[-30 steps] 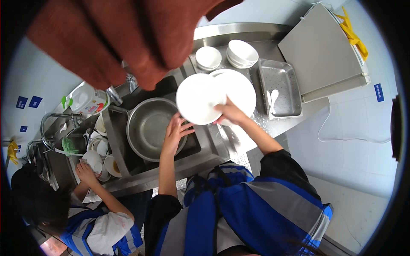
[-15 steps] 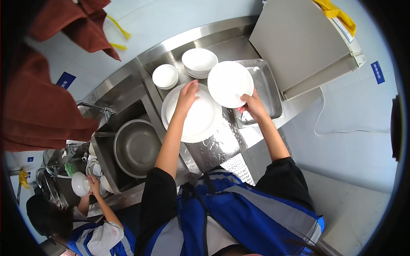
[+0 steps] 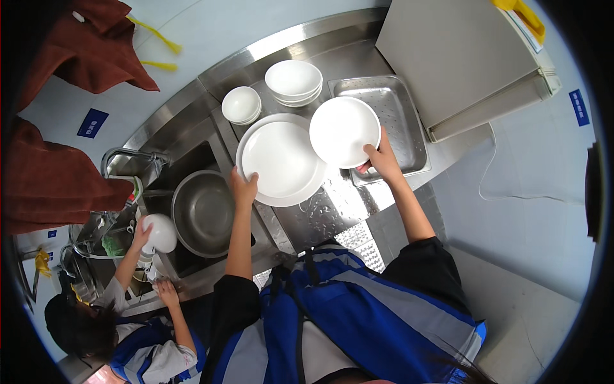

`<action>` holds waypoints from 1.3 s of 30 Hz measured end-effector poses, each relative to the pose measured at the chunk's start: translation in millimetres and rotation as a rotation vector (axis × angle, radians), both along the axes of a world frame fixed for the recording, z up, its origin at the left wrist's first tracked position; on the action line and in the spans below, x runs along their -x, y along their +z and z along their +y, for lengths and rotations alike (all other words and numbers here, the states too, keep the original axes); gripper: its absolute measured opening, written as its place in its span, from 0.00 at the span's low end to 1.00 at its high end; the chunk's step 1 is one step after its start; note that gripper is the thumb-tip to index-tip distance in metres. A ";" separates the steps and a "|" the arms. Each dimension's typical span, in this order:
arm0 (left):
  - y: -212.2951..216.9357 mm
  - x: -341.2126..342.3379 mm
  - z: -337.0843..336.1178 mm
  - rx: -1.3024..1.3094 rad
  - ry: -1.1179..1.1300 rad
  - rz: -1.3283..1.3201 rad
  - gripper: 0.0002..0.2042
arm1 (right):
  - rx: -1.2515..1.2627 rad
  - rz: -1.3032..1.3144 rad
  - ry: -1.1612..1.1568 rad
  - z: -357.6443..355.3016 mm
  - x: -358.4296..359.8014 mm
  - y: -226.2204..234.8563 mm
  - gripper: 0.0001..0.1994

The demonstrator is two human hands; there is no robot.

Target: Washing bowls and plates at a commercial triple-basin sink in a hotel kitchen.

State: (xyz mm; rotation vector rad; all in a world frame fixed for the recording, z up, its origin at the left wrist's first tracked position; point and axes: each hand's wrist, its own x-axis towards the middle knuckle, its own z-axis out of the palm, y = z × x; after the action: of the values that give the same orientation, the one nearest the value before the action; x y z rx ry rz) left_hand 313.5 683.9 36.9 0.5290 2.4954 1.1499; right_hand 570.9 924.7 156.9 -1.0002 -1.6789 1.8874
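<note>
While the left hand (image 3: pixel 245 187) grips the near rim of the large white plate (image 3: pixel 281 160) at frame centre, that plate rests flat on the steel table (image 3: pixel 320 214), steadied against sliding. The right hand (image 3: pixel 382 160), closed on the lower edge of a smaller white plate (image 3: pixel 344 131), holds it above the metal tray (image 3: pixel 400 125), overlapping the large plate. Two stacks of bowls (image 3: pixel 293 81) stand toward the top. At lower left, a co-worker's hand (image 3: pixel 142 232) holds a white bowl (image 3: pixel 160 233) by the sink (image 3: pixel 203 211).

plates moved off the sink onto the counter

Left hand (image 3: pixel 244 189) now at the big plate's (image 3: pixel 281 160) lower left edge; right hand (image 3: pixel 382 160) holds the smaller plate (image 3: pixel 344 131) over the steel tray (image 3: pixel 409 134).
</note>
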 end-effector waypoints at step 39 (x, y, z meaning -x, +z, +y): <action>32.5 57.7 236.8 -0.311 -0.014 -1.029 0.21 | 0.190 0.025 -0.176 39.3 4.7 -14.9 0.29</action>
State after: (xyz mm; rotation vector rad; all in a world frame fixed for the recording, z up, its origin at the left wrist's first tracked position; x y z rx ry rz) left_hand 255.8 920.7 69.3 -0.0167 1.4417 1.3432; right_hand 566.2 964.0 142.1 -1.1522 -1.3681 1.9594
